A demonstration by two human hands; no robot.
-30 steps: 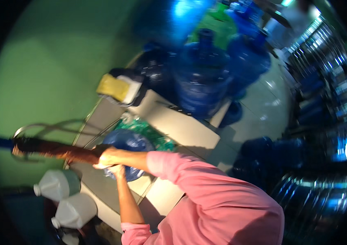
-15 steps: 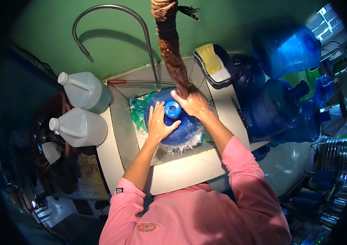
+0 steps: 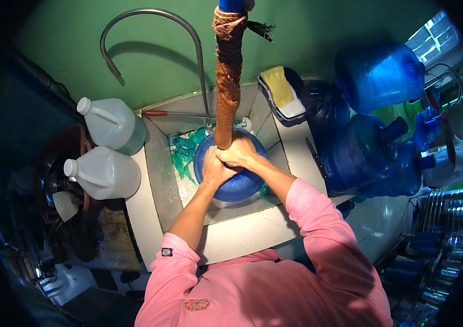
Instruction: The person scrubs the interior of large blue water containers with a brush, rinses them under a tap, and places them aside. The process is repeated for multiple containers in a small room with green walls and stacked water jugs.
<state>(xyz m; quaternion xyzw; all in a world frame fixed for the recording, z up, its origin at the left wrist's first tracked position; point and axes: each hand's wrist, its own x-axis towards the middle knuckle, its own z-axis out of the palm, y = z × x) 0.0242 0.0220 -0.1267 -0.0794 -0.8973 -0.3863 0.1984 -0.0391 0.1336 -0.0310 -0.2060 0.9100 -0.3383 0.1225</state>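
A large round blue water jug (image 3: 237, 188) stands in the tiled sink, its top toward me. Over its mouth hangs a thick brown sleeve-like hose (image 3: 226, 103), bound with twine and black wrapping higher up. My left hand (image 3: 218, 168) is closed round the jug's neck. Beside it my right hand (image 3: 241, 151) is closed at the hose's lower end, the two hands touching. Wet fingers and hose hide the jug's mouth. Green netting-like material (image 3: 183, 153) lies in the sink to the jug's left.
Two white plastic jugs (image 3: 112, 173) stand on the left ledge. A curved metal faucet (image 3: 201, 65) arches behind the sink. At the right are a dark tub (image 3: 291, 111) with a yellow cloth (image 3: 277, 84) and several big blue water bottles (image 3: 363, 150). A red-handled rod (image 3: 155, 113) lies along the sink's back.
My hands have come together over the jug's neck, covering its mouth, which showed before. The hose's end has moved left and over the neck. White splashing round the jug has died down.
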